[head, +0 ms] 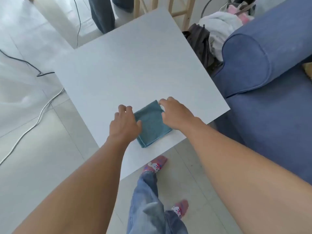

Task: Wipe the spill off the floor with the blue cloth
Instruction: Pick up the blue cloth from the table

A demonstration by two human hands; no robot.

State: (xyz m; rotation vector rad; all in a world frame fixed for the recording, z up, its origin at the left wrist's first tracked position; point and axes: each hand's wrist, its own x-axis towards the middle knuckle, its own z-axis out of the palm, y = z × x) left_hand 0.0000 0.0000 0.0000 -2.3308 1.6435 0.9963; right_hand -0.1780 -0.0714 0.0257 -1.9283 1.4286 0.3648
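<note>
Blue cloth: folded on desk (near edge)
Left hand: fingers spread, touching its left side
Right hand: fingers pinching far corner

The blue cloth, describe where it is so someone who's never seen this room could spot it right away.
Find the white table beside the blue sofa. Near the table's closest corner lies the blue cloth, folded flat into a square, with the left hand at its left edge and the right hand at its far right corner. It is the only thing on the tabletop, teal-blue against plain white.
</note>
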